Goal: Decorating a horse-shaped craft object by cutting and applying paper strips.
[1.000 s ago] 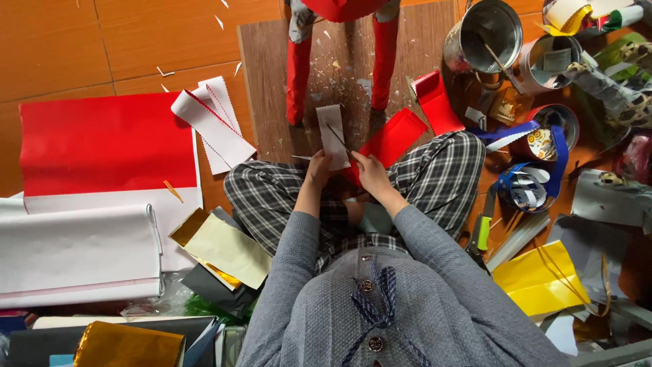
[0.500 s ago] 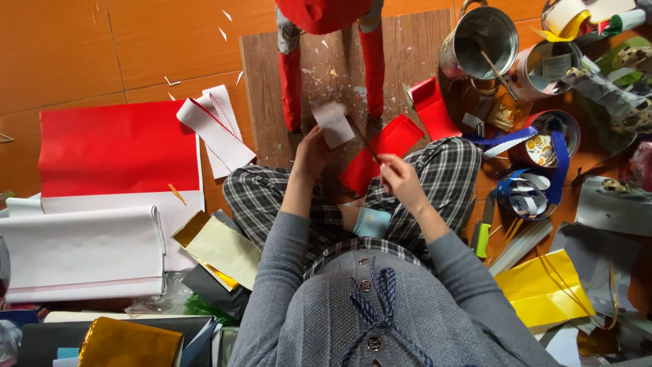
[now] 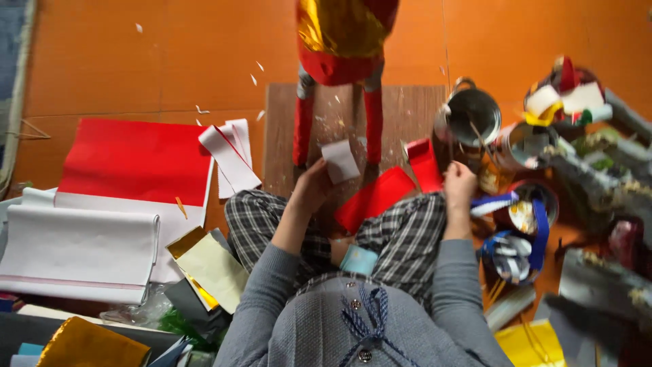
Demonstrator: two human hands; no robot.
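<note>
I sit cross-legged in checked trousers on an orange floor. My left hand [image 3: 311, 188] holds up a small white paper piece [image 3: 339, 160] in front of a red papercraft figure [image 3: 339, 47] with a gold foil body, which stands on a wooden board [image 3: 407, 112]. My right hand [image 3: 460, 182] is out to the right at the rim of a metal pot [image 3: 473, 117], by a thin stick leaning in it. It is blurred, so its grip is unclear. Red paper pieces [image 3: 372, 198] lie on my lap.
A large red sheet [image 3: 136, 160] and white paper rolls [image 3: 75, 251] lie at left, with cream and gold sheets [image 3: 212, 270] near my knee. Cans with blue and white ribbon [image 3: 516, 234], tins and clutter crowd the right. A yellow sheet [image 3: 530, 343] lies at lower right.
My right hand moved from my lap out to the metal pot on the right. My left hand lifted the white piece toward the figure. The view moved closer.
</note>
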